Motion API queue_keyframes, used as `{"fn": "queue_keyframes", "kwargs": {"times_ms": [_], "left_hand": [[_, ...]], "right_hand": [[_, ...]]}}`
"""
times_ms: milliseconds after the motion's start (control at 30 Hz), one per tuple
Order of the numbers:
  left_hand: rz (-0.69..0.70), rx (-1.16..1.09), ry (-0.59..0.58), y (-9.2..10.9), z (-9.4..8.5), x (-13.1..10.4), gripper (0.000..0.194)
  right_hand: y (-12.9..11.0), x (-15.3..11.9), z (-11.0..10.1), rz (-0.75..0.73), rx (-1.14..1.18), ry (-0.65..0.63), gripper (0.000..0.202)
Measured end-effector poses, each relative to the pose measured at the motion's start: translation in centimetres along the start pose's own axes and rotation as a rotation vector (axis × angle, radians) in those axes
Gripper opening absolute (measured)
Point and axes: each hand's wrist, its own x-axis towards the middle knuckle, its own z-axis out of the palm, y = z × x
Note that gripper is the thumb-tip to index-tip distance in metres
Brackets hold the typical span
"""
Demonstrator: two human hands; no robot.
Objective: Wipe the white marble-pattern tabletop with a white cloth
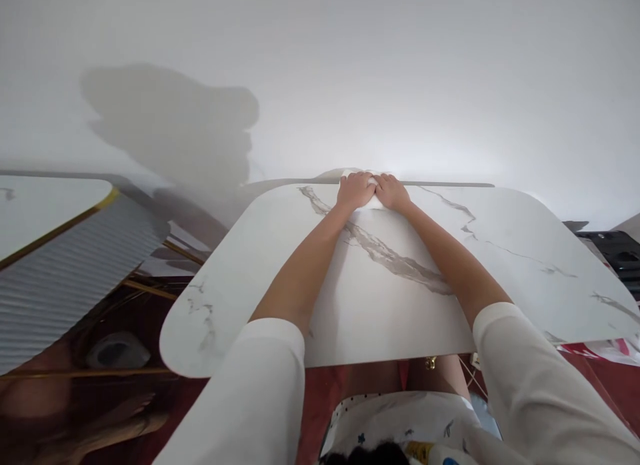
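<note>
Light from my right leaves the white wall (450, 71) brightest right of center and throws a soft gray shadow (175, 121) to my left. The lower-left corner is dim; wide-angle distortion stretches my white sleeves (543, 375) toward the edges.

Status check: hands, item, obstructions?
Left hand and right hand on white cloth or tissue. Cloth at far edge of marbled tabletop. Wall just beyond; nothing seen between hands and cloth.

White elbow-length sleeves (250, 385), white garment (400, 415) with dark prints (448, 429), black-dotted edging (345, 404), bare hands (356, 189)
</note>
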Motion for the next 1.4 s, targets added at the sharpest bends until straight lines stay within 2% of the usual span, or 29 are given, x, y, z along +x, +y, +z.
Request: {"fn": "queue_keyframes", "kwargs": {"times_ms": [267, 533, 700, 1233, 1400], "left_hand": [[0.0, 0.153, -0.075, 0.3, 0.3, 0.6, 0.045], [-0.004, 0.165, -0.097, 3.2, 1.6, 1.9, 0.043], [-0.002, 0.149, -0.082, 4.0, 1.7, 2.0, 0.043], [0.034, 0.088, -0.018, 5.4, 1.5, -1.6, 0.045], [0.035, 0.091, -0.026, 5.9, 1.2, -3.0, 0.045]], "right_hand": [[0.5, 0.3, 0.1, 0.0, 0.051, -0.015, 0.048], [4.2, -0.1, -0.4, 0.011, 0.11, -0.014, 0.048], [4.8, -0.3, -0.6, 0.035, 0.102, -0.005, 0.046], [4.0, -4.3, -1.3, -0.031, 0.016, 0.06, 0.053], [3.3, -5.8, -1.7, -0.004, 0.002, 0.03, 0.054]]}}
